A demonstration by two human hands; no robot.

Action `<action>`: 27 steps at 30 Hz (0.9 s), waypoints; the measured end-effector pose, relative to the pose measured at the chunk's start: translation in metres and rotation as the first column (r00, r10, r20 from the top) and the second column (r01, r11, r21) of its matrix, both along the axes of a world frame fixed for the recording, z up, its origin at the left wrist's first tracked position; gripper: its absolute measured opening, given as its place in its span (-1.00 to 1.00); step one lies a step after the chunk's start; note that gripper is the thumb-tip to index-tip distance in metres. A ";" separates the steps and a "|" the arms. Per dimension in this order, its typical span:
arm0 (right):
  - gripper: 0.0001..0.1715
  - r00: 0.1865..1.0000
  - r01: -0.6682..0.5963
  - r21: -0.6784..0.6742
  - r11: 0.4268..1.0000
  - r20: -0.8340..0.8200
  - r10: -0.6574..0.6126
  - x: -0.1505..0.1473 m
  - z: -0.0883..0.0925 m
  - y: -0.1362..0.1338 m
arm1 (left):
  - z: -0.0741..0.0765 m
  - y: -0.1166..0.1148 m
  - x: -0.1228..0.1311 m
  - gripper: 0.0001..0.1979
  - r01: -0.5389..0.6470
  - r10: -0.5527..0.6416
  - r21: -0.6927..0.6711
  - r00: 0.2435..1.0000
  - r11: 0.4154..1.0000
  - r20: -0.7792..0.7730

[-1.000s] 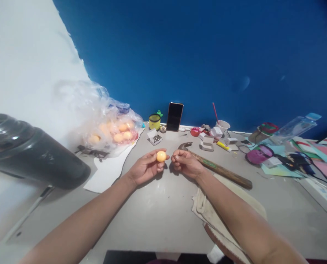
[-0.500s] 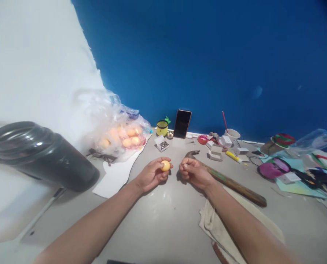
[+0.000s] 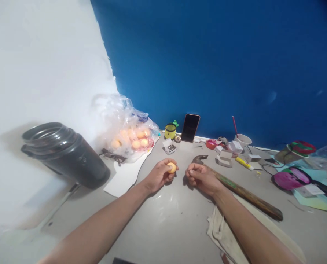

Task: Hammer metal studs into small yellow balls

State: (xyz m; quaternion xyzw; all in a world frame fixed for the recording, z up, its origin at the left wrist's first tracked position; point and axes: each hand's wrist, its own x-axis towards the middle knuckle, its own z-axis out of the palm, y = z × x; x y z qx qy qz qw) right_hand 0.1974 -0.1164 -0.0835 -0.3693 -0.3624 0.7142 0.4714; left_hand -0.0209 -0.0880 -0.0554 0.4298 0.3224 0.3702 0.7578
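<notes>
An orange ping-pong ball [image 3: 171,168] is pinched between the thumb and fingers of my left hand [image 3: 162,174], a little above the table. My right hand [image 3: 202,177] is closed in a pinch at the same height, a short gap to the right of the ball. Whatever its fingertips hold, if anything, is too small to make out. Behind and under my right wrist lies a claw hammer [image 3: 243,193], its head beyond my knuckles. A small open white box [image 3: 169,147] with shiny little metal pieces sits beyond my left hand.
At left stand a dark flask [image 3: 70,157] and a clear plastic bag [image 3: 130,137] of orange balls. A phone [image 3: 190,127] leans on the blue wall. To the right are a yellow tube [image 3: 244,163], a white cup [image 3: 243,140] and a pink pouch [image 3: 291,178]. Cloth [image 3: 221,227] lies under my right forearm.
The whole view has swung a little to the left, so everything sits further right in the picture. My left thumb now covers more of the ball's front. Both hands keep their grip.
</notes>
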 end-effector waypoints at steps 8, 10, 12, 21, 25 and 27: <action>-0.49 0.997 -0.045 0.014 0.999 0.058 0.044 -0.002 -0.004 0.003 | 0.036 0.022 -0.041 -0.91 -0.406 0.734 0.662 0.590 0.630 -0.337; -0.47 0.997 -0.042 0.022 0.999 0.073 0.040 -0.002 -0.005 0.004 | 0.045 0.035 -0.062 -0.80 -0.508 0.867 0.719 0.410 0.474 -0.281; -0.47 0.996 -0.039 0.031 0.999 0.084 0.036 -0.003 -0.006 0.004 | 0.051 0.046 -0.081 -0.47 -0.515 0.937 0.782 0.207 0.350 -0.283; -0.51 0.992 -0.047 0.045 0.998 0.121 0.042 -0.001 -0.003 0.003 | 0.058 0.094 -0.077 -0.44 -0.130 0.618 0.604 0.127 0.786 -0.776; -0.48 0.988 -0.043 0.031 0.999 0.147 0.038 0.000 -0.002 0.002 | 0.050 0.101 -0.055 -0.61 0.019 0.574 0.587 0.183 0.810 -0.798; -0.48 0.985 -0.050 0.031 0.998 0.165 0.045 0.001 -0.001 0.002 | 0.049 0.098 -0.054 -0.72 0.046 0.576 0.591 0.173 0.805 -0.799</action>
